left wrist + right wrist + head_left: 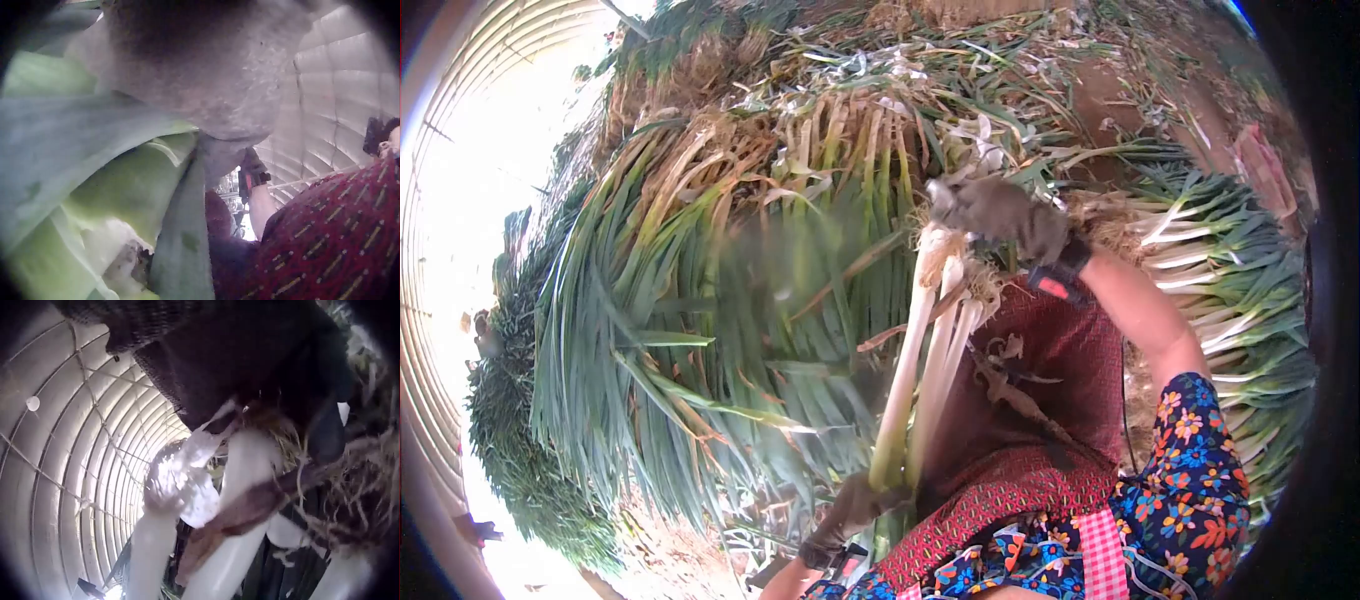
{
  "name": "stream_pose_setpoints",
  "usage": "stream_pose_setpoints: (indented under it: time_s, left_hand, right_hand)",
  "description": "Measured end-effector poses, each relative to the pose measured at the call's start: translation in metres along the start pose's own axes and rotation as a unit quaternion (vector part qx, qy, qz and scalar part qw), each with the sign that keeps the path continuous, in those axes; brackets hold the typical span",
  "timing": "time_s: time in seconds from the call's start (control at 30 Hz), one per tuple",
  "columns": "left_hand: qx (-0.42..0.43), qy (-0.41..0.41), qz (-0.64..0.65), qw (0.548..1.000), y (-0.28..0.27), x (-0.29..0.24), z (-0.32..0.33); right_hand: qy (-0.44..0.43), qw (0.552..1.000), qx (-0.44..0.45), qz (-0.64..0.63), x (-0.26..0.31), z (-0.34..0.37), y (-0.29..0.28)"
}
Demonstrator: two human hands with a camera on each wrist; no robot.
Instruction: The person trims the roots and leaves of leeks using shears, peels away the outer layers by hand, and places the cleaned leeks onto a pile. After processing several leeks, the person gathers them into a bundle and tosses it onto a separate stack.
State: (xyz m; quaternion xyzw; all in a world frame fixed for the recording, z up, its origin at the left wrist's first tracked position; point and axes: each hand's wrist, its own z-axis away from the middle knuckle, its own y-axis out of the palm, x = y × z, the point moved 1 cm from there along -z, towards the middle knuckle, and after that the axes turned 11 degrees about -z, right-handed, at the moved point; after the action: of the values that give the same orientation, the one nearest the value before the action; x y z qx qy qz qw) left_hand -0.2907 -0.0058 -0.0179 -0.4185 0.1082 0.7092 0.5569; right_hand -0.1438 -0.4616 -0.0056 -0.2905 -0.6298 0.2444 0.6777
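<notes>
Several leeks with white stems point(938, 345) stand at a slant in the head view, roots up. Low on them, where the stems turn green, my gloved left hand point(847, 515) grips the bunch; the left wrist view has the glove point(206, 69) close above broad green leaves point(125, 181). My gloved right hand point(1000, 215) is at the root ends, its fingers curled on something pale. In the right wrist view the dark glove point(250, 369) pinches at the roots, with a brown dry leaf point(231, 519) across the white stems point(153, 550).
A large heap of leeks point(800, 290) lies left and ahead. Leeks with white stems point(1200, 270) are laid in a row at the right. Loose peelings point(880, 65) litter the far side. A dark red apron point(1040, 400) covers the lap, with dry scraps on it.
</notes>
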Motion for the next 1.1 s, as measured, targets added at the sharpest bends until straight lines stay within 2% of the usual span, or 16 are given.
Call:
stream_pose_setpoints:
  time_s: [0.07, 0.17, 0.2, 0.3, 0.33, 0.4, 0.43, 0.5, 0.6, 0.67, 0.73, 0.8, 0.9, 0.97, 1.03, 1.1]
  left_hand:
    - [-0.010, -0.001, -0.059, 0.998, -0.003, -0.019, 0.001]
    - [-0.030, 0.014, -0.038, 0.999, -0.001, -0.013, 0.006]
    - [-0.033, 0.012, -0.019, 0.999, 0.000, -0.007, 0.008]
    - [-0.023, 0.010, 0.021, 0.999, 0.000, 0.011, 0.008]
    - [-0.012, 0.010, 0.022, 1.000, -0.001, 0.015, 0.009]
    - [0.002, 0.009, 0.053, 0.999, -0.005, 0.014, 0.010]
    - [0.009, 0.005, 0.086, 0.996, -0.008, 0.008, 0.013]
    - [0.024, -0.006, 0.125, 0.992, -0.011, 0.010, 0.015]
    - [0.026, -0.020, 0.122, 0.992, -0.018, 0.006, 0.009]
    - [0.012, 0.052, 0.123, 0.991, -0.018, 0.018, 0.001]
    - [-0.022, 0.172, 0.072, 0.982, -0.020, 0.023, -0.008]
    - [-0.069, 0.338, -0.035, 0.938, -0.023, 0.019, -0.014]
    - [-0.001, 0.198, 0.100, 0.975, -0.020, 0.016, -0.009]
    - [0.011, 0.147, 0.055, 0.988, -0.023, 0.005, -0.002]
    - [0.011, 0.135, 0.054, 0.989, -0.021, 0.012, 0.004]
    - [0.005, 0.140, 0.083, 0.987, -0.017, 0.048, 0.013]
  right_hand:
    - [-0.076, 0.995, 0.038, 0.054, 0.006, 0.003, 0.025]
    - [0.009, 0.993, 0.055, 0.103, 0.023, 0.003, 0.033]
    - [-0.033, 0.985, 0.055, 0.157, 0.004, -0.006, 0.036]
    - [-0.085, 0.983, -0.109, 0.118, -0.024, -0.011, 0.012]
    - [-0.137, 0.978, -0.150, 0.042, -0.045, -0.014, 0.002]
    - [-0.085, 0.970, -0.224, 0.045, -0.094, -0.026, -0.034]
    - [0.023, 0.960, -0.249, 0.123, -0.111, -0.029, -0.050]
    - [0.177, 0.928, -0.195, 0.263, -0.094, -0.022, -0.083]
    - [0.025, 0.971, -0.163, 0.174, -0.040, 0.010, -0.076]
    - [-0.038, 0.993, -0.016, -0.109, -0.004, 0.026, -0.050]
    - [-0.140, 0.967, 0.057, -0.203, 0.014, 0.043, -0.012]
    - [-0.066, 0.995, 0.066, -0.045, 0.042, 0.057, 0.010]
    - [-0.019, 0.985, 0.063, 0.161, 0.048, 0.042, 0.051]
    - [-0.069, 0.979, -0.043, 0.188, 0.024, 0.030, 0.056]
    - [-0.188, 0.948, -0.215, 0.142, -0.024, 0.004, 0.047]
    - [-0.109, 0.950, -0.288, -0.043, -0.078, -0.015, -0.012]
